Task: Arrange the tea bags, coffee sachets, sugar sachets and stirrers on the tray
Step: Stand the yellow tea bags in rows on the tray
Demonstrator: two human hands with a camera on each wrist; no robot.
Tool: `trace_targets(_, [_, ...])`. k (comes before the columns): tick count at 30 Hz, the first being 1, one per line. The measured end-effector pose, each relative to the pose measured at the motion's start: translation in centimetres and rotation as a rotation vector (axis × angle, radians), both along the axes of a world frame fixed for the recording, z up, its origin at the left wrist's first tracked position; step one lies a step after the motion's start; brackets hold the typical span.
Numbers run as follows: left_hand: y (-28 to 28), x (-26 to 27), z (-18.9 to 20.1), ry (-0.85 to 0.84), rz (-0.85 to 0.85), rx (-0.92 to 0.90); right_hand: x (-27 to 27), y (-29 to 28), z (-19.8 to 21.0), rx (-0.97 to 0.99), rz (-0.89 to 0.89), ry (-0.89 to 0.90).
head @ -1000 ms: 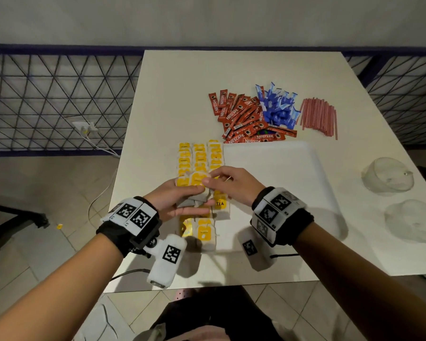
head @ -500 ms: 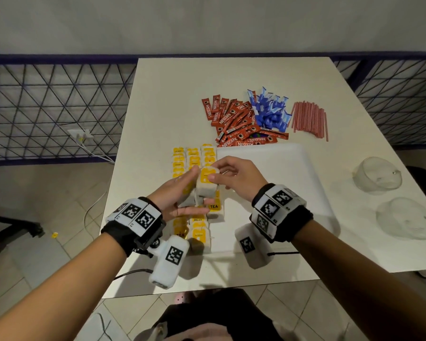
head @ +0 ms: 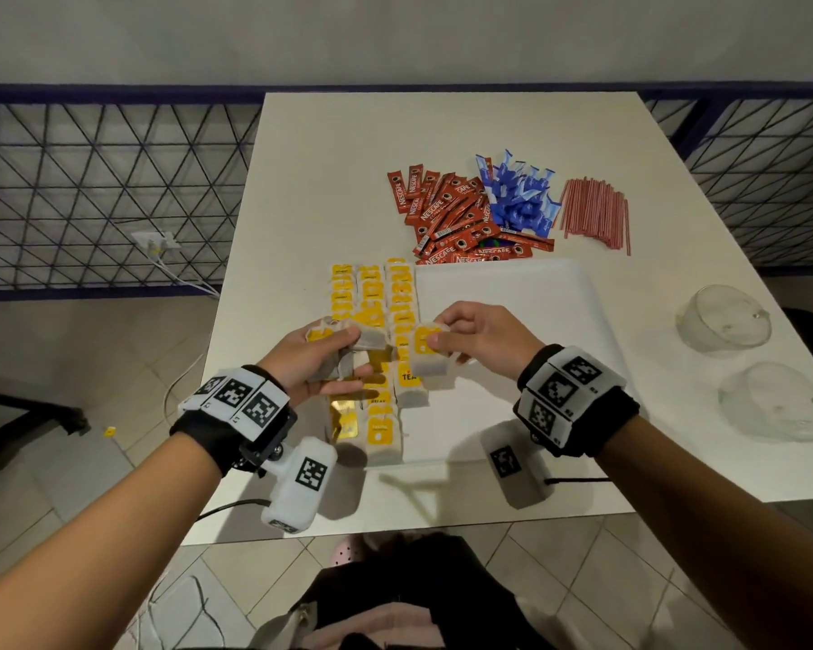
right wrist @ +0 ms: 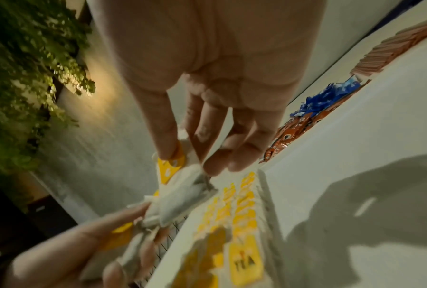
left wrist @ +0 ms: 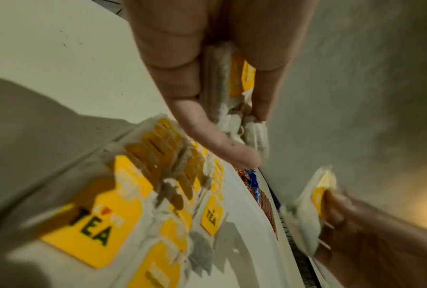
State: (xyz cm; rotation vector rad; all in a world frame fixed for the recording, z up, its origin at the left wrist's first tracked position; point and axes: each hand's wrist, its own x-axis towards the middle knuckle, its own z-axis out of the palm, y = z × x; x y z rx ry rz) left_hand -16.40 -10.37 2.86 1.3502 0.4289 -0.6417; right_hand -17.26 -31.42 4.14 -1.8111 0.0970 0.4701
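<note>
- Since a second ago both hands have lifted off the rows and drawn apart, the right hand (head: 477, 337) carrying one tea bag (head: 430, 351) off toward the tray.
- Its fingers (right wrist: 166, 136) pinch that bag at the yellow tag.
- The left hand (head: 308, 363) curls round a small stack of bags (left wrist: 232, 101).
- Rows of tea bags (head: 372, 297) lie along the tray's (head: 512, 293) left edge.
- Left to do, I judge: coffee sachets (head: 442, 218), sugar sachets (head: 522, 199) and stirrers (head: 594, 211), all on the counter (head: 329, 157) beyond the tray's far edge.
</note>
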Motion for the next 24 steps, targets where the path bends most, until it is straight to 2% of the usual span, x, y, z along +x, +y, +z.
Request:
trace_targets(10, [1.8,-1.3,-0.7,0.035,-0.009,0.046,-2.7,1.2,-5.7,-0.299,0.215,0.195])
trace_targets(17, [2.1,-1.6,-0.6,0.048,-0.027,0.070,-1.5,2.1,-5.9,-0.273,0.006,0.144])
trace_targets(24, [1.9,-1.8,-0.5,0.057,-0.062,0.067,-0.5,2.8,-5.4,-0.366,0.029,0.163])
